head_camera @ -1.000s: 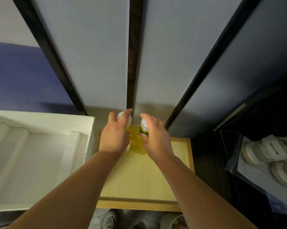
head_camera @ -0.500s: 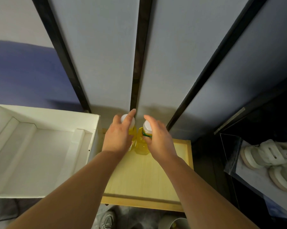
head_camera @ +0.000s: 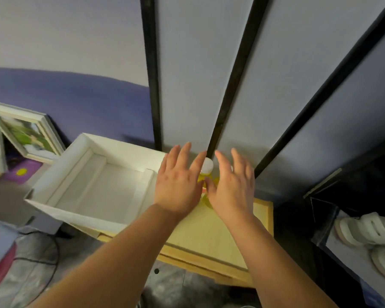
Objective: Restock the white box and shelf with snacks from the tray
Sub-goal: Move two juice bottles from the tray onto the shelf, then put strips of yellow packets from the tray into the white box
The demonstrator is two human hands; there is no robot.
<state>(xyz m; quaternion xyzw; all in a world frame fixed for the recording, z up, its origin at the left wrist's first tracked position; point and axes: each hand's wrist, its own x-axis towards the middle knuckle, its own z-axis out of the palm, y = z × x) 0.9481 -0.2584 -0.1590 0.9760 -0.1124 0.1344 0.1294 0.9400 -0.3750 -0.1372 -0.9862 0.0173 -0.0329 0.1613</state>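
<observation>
Two small bottles of yellow drink with white caps stand at the far end of the wooden tray (head_camera: 211, 236). Between my hands I see the left bottle (head_camera: 206, 168); the right one is almost wholly hidden behind my right hand. My left hand (head_camera: 178, 183) hovers over the tray's far left corner with its fingers spread and straight, holding nothing. Beside it, my right hand (head_camera: 231, 187) is likewise spread and open just in front of the bottles. The white box (head_camera: 94, 190) lies to the left of the tray, with nothing in it.
Grey wall panels with black bars (head_camera: 229, 85) rise right behind the tray. A dark shelf at the right holds pale sandals (head_camera: 364, 227). Picture frames (head_camera: 27, 134) lean at the far left, and a cable (head_camera: 42, 261) lies on the floor below.
Both hands let go of the bottle caps and now have their fingers spread. The view has swung left, bringing the frames and more of the white box into sight.
</observation>
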